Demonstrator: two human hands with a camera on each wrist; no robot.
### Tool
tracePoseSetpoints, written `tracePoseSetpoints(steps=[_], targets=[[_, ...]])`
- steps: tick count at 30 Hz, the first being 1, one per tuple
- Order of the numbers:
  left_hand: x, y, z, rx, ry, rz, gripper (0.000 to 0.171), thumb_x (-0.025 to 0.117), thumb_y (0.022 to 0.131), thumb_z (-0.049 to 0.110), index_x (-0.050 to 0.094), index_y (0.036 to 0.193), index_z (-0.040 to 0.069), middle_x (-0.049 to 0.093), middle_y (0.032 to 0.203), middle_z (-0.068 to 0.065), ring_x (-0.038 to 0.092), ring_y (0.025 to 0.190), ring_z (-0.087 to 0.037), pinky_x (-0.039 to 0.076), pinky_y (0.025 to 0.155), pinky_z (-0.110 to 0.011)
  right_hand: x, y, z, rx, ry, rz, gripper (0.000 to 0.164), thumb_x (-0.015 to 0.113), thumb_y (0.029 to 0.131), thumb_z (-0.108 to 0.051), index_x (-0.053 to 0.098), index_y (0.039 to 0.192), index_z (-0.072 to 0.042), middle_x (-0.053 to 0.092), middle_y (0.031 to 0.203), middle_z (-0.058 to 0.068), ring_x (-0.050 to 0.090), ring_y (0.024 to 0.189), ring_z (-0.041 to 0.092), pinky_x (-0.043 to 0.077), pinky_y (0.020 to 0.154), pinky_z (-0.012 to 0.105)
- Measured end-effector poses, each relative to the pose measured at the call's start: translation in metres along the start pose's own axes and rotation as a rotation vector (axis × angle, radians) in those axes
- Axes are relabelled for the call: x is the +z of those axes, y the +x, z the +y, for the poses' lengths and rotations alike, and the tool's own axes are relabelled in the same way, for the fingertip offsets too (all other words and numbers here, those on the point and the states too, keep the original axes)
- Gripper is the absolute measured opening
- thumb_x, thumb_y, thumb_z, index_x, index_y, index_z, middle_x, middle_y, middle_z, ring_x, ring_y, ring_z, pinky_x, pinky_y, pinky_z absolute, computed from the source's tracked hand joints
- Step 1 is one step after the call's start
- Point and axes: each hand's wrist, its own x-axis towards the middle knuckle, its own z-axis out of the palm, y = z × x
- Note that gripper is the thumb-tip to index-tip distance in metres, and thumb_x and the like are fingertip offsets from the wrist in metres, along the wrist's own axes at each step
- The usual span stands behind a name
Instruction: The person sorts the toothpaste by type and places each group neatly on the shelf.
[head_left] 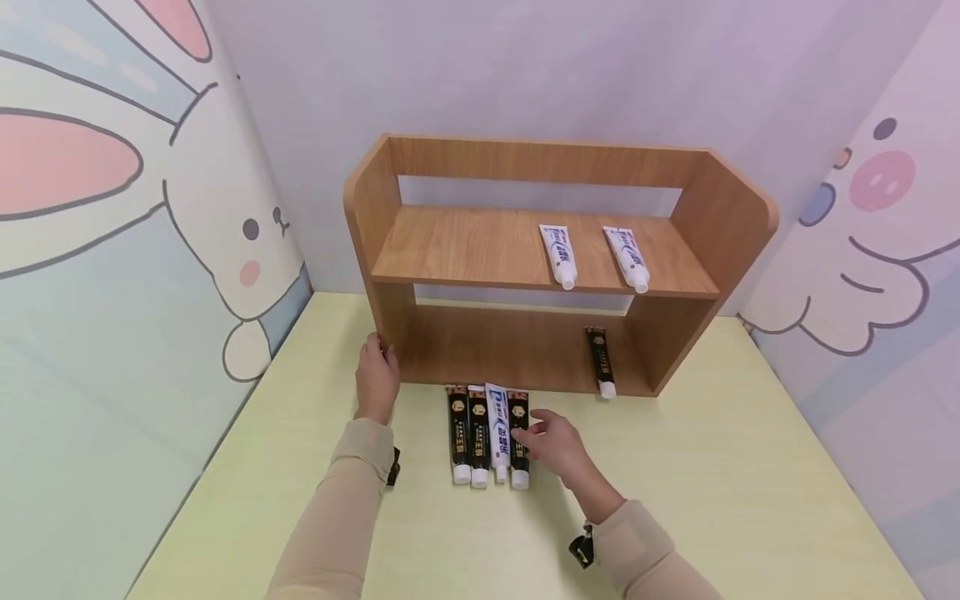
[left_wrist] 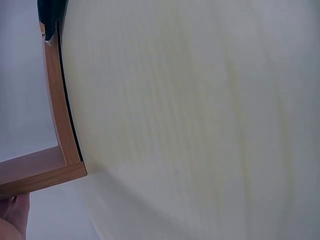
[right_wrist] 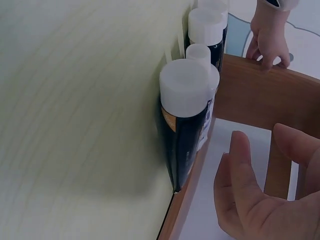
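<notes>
My left hand [head_left: 377,379] grips the front edge of the left side panel of a wooden shelf [head_left: 480,242]; in the right wrist view its fingers bend over that edge. Several toothpaste tubes lie side by side on the table before the shelf, caps toward me. A white tube [head_left: 498,429] lies among black ones, with a black tube [head_left: 519,442] at the row's right end. Beside that end tube is my right hand [head_left: 555,446], its thumb and fingers spread apart. Nothing sits between them in the right wrist view, where the white caps [right_wrist: 184,87] stand out.
Two white toothpaste tubes [head_left: 558,257] lie on the upper board, toward its right. On the lower board, near the right panel, is one black tube [head_left: 600,360] with its cap over the front edge. Cartoon-printed walls enclose the pale yellow table [head_left: 720,500].
</notes>
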Motion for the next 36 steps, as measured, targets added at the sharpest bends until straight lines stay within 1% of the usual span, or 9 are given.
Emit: tracePoseSetpoints(steps=[2,6,9,14,18,22,27,32,36], targets=[[0.001,0.0,0.001,-0.012,-0.008,-0.018,0.03,0.054,0.101,0.011,0.044,0.127,0.0,0.052,0.118,-0.021,0.058,0.106,-0.039,0.049,0.09,-0.053,0.001,0.0,0.002,0.008,0.004,0.005,0.062,0.073,0.089,-0.019,0.045,0.138,0.008,0.06,0.097,0.011,0.064,0.07,0.021,0.055,0.066,0.038],[0.001,0.0,0.0,-0.019,-0.014,-0.018,0.031,0.053,0.101,0.011,0.043,0.128,0.0,0.052,0.119,-0.022,0.057,0.107,-0.04,0.049,0.09,-0.054,0.005,0.001,0.007,0.019,-0.001,-0.001,0.063,0.073,0.089,-0.018,0.044,0.138,0.008,0.059,0.097,0.011,0.063,0.07,0.02,0.055,0.065,0.036],[-0.001,0.0,-0.002,-0.016,-0.011,-0.01,0.031,0.053,0.101,0.011,0.043,0.128,-0.001,0.052,0.119,-0.022,0.058,0.106,-0.04,0.05,0.089,-0.054,0.008,0.001,0.01,0.019,-0.044,-0.016,0.065,0.074,0.088,-0.019,0.044,0.137,0.009,0.06,0.1,0.013,0.062,0.071,0.02,0.055,0.065,0.037],[-0.002,0.0,-0.001,-0.005,-0.014,-0.005,0.031,0.054,0.101,0.011,0.044,0.128,0.0,0.052,0.118,-0.022,0.058,0.106,-0.04,0.049,0.09,-0.053,0.011,0.0,0.013,0.033,-0.128,-0.042,0.068,0.076,0.085,-0.02,0.044,0.135,0.012,0.061,0.106,0.02,0.062,0.079,0.023,0.054,0.071,0.042],[-0.002,-0.001,-0.001,-0.015,-0.021,-0.01,0.031,0.054,0.101,0.011,0.043,0.129,0.001,0.052,0.118,-0.021,0.058,0.106,-0.039,0.049,0.091,-0.053,0.013,-0.001,0.015,0.054,-0.139,-0.065,0.066,0.076,0.085,-0.018,0.044,0.135,0.012,0.061,0.102,0.019,0.06,0.081,0.024,0.054,0.07,0.04],[0.0,-0.002,-0.001,-0.028,-0.025,-0.031,0.032,0.053,0.102,0.013,0.042,0.13,0.002,0.051,0.119,-0.02,0.057,0.108,-0.038,0.049,0.092,-0.052,0.016,-0.002,0.02,0.065,-0.108,-0.086,0.066,0.077,0.083,-0.013,0.044,0.134,0.013,0.061,0.098,0.016,0.058,0.079,0.023,0.053,0.066,0.037],[0.0,-0.003,0.0,-0.032,-0.018,-0.028,0.032,0.053,0.101,0.013,0.042,0.13,0.001,0.051,0.12,-0.02,0.057,0.108,-0.038,0.049,0.092,-0.053,0.018,-0.005,0.023,0.06,-0.043,-0.107,0.069,0.076,0.08,-0.006,0.04,0.135,0.014,0.061,0.099,0.017,0.059,0.077,0.023,0.054,0.061,0.035],[-0.001,-0.002,0.001,0.003,-0.006,-0.015,0.032,0.053,0.102,0.012,0.042,0.129,0.0,0.052,0.118,-0.022,0.059,0.105,-0.039,0.051,0.089,-0.052,0.019,-0.005,0.023,0.046,0.006,-0.135,0.076,0.075,0.076,0.003,0.034,0.138,0.015,0.058,0.109,0.023,0.058,0.073,0.023,0.055,0.057,0.035],[-0.002,-0.002,0.002,0.008,-0.008,-0.005,0.03,0.051,0.102,0.012,0.043,0.128,-0.001,0.052,0.114,-0.022,0.059,0.1,-0.039,0.053,0.083,-0.051,0.019,-0.003,0.024,0.047,0.01,-0.153,0.082,0.077,0.074,0.006,0.031,0.141,0.014,0.055,0.114,0.025,0.058,0.07,0.023,0.055,0.056,0.035]])
